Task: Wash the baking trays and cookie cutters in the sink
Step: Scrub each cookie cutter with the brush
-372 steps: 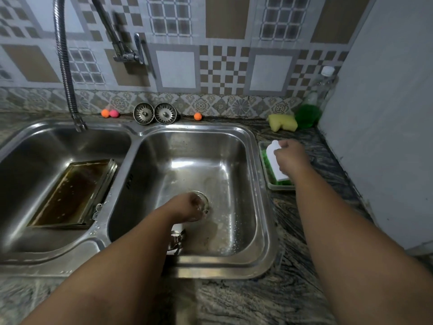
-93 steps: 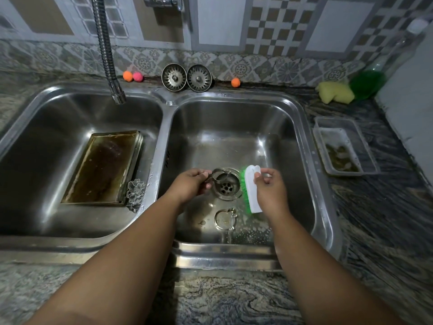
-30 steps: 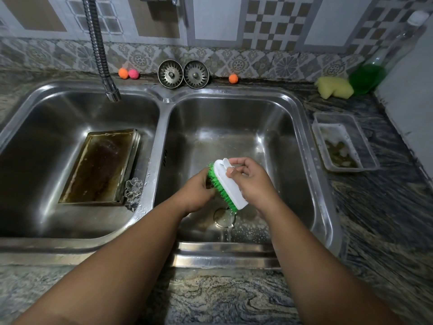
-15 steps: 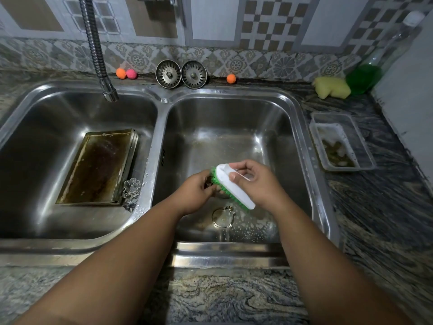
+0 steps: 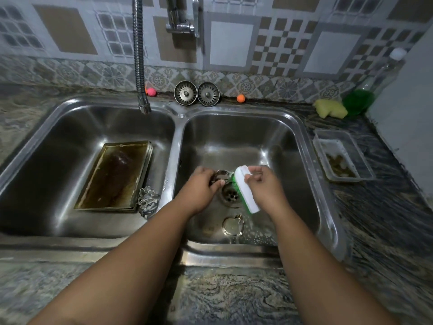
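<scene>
My left hand (image 5: 203, 186) grips a small metal cookie cutter (image 5: 220, 176) above the drain of the right sink basin (image 5: 302, 160). My right hand (image 5: 264, 186) holds a white scrubbing brush (image 5: 246, 191) with green bristles, its bristles turned toward the cutter and just right of it. An apple-shaped cookie cutter (image 5: 233, 225) lies on the basin floor in front of the drain. A greasy brown baking tray (image 5: 117, 174) lies in the left basin, with a flower-shaped cutter (image 5: 148, 201) at its near right corner.
A flexible tap hose (image 5: 140, 66) hangs over the left basin. Two sink strainers (image 5: 196, 93) and small coloured balls stand on the back ledge. A clear plastic container (image 5: 343, 156), a yellow sponge (image 5: 330, 109) and a bottle of green liquid (image 5: 360, 99) sit on the counter at right.
The brush has swung from lying across the cutter to standing more upright beside it. My hands have lowered toward the drain, and the cutter now shows in my left fingers.
</scene>
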